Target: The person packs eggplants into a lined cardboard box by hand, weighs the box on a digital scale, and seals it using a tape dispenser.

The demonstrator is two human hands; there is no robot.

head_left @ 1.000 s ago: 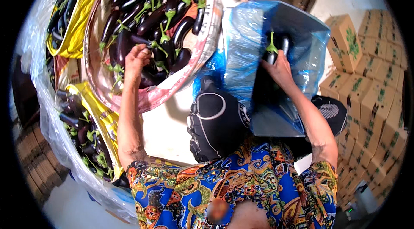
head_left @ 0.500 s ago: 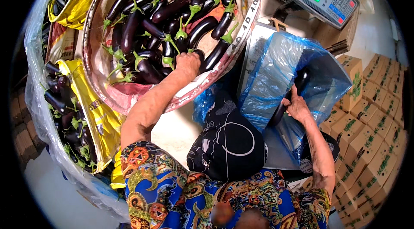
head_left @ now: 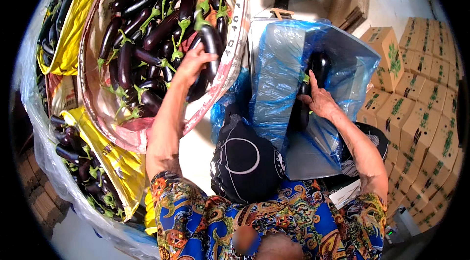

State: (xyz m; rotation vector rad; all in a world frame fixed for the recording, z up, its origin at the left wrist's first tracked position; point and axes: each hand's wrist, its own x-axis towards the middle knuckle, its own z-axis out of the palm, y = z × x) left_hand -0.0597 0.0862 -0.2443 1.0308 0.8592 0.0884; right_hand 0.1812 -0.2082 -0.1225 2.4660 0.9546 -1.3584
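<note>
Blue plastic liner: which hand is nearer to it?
Right. The right hand is inside the blue plastic liner; the left hand is outside, to its left, holding an eggplant at the open sack.

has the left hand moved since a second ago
Yes: against the round sack, the left hand has shifted rightward, toward the sack's right rim, and now holds an eggplant.

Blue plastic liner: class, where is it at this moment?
In the head view, the blue plastic liner is right of centre, between the round open sack and the stacked cardboard boxes, with the right hand inside it.
</note>
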